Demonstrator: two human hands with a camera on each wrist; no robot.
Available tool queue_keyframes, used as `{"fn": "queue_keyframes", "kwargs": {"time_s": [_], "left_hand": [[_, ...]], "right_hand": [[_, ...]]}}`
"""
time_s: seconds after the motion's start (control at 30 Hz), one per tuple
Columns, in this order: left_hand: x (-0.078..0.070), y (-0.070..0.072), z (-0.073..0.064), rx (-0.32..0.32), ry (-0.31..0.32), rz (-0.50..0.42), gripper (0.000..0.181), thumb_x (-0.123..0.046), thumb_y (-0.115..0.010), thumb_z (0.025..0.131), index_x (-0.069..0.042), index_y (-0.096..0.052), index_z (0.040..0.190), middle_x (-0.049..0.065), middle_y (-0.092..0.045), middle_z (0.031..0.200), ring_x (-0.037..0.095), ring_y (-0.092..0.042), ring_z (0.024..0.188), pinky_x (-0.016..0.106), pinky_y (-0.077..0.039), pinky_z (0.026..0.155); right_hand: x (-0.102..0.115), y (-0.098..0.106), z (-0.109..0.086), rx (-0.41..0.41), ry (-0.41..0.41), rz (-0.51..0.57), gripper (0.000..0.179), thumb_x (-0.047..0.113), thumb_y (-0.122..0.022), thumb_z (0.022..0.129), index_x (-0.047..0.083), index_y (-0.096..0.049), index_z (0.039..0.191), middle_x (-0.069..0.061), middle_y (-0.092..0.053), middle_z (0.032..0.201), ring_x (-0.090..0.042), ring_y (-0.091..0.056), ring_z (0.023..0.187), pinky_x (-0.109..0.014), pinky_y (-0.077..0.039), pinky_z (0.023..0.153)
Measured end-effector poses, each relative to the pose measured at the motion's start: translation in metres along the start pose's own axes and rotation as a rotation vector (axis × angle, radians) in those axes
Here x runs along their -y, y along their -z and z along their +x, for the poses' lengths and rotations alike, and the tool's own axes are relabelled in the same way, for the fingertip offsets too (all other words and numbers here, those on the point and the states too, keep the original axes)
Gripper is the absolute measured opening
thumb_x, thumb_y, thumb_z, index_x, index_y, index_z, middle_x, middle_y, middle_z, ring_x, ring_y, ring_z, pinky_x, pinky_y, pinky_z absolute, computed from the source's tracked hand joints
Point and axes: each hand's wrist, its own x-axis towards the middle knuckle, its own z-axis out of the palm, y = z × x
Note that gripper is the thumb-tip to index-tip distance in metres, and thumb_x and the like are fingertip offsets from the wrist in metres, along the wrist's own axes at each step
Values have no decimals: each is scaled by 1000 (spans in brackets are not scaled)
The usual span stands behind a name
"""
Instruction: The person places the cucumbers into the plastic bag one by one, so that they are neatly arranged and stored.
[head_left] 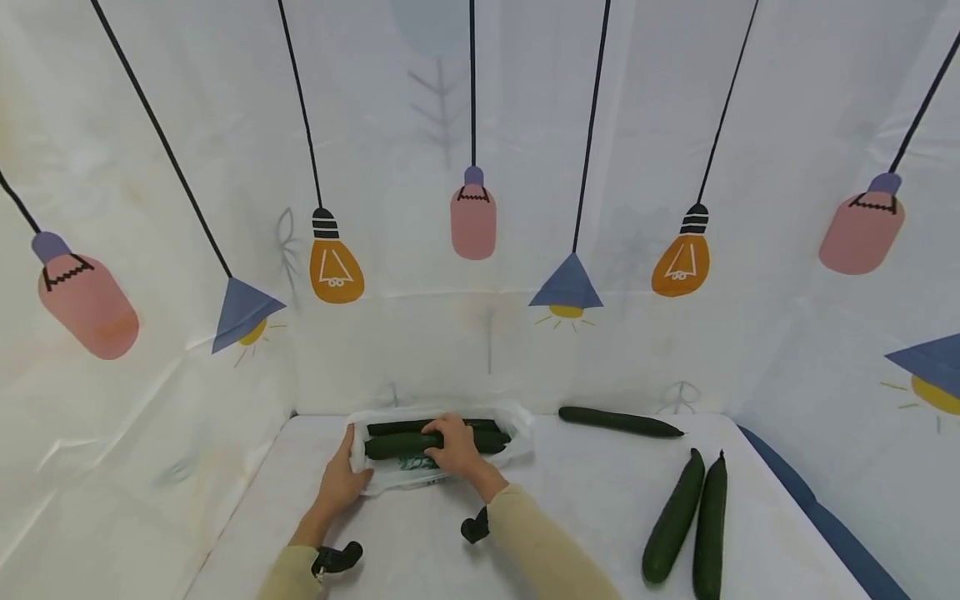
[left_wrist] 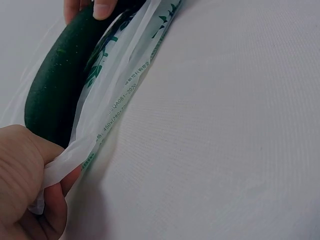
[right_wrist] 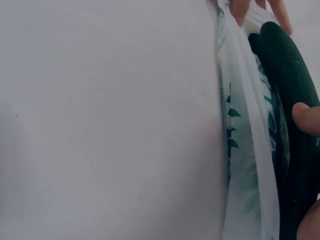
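Observation:
A white plastic bag (head_left: 390,478) with green print lies open at the back of the table, with dark green cucumbers in it. The front cucumber (head_left: 390,447) lies alongside a back cucumber (head_left: 393,427). At the bag's left end, my left hand (head_left: 343,481) pinches the bag's edge, its thumb over a fold of plastic (left_wrist: 70,162) in the left wrist view. My right hand (head_left: 457,450) holds the front cucumber from above near its middle. In the right wrist view the thumb (right_wrist: 306,119) presses on the cucumber's side (right_wrist: 287,60); the other fingers are mostly hidden.
One loose cucumber (head_left: 621,422) lies at the back, right of the bag. Two more, a left one (head_left: 675,521) and a right one (head_left: 710,529), lie side by side at the front right. A white printed curtain (head_left: 420,350) stands behind the white table (head_left: 577,500).

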Motion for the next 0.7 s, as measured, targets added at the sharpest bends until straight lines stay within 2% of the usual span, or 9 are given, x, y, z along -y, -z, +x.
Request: {"fn": "queue_keyframes", "kwargs": {"time_s": [0.13,0.3,0.5,0.7], "left_hand": [[0,0,0,9,1,-2,94,-4,-66,82,-1,-6,155,32,-25,150,49,-30,134,60,-30,105],[3,-1,-1,-17,7,-13,94,-4,-66,81,-2,-8,155,33,-27,149,50,-32,132,60,-31,104],[6,-4,-4,18,27,-7,95,-5,-66,82,-2,-6,155,32,-27,150,49,-33,133,59,-31,104],[4,-4,-2,-8,16,-7,95,-5,-65,82,-3,-6,155,32,-26,150,49,-31,133,59,-30,105]], "right_hand": [[-3,-4,-2,14,-13,-41,28,15,-75,86,14,-69,113,-5,-60,118,-29,-51,113,-53,-39,90],[-8,-12,-5,8,-1,-60,27,16,-75,85,16,-69,111,-3,-61,112,-26,-53,104,-47,-40,85],[-10,-17,-12,9,-27,-65,27,15,-76,84,16,-70,110,-1,-62,110,-23,-53,101,-43,-39,83],[-6,-14,-15,-28,-20,-81,26,15,-78,83,16,-71,108,0,-62,106,-21,-53,99,-41,-38,82]]}}
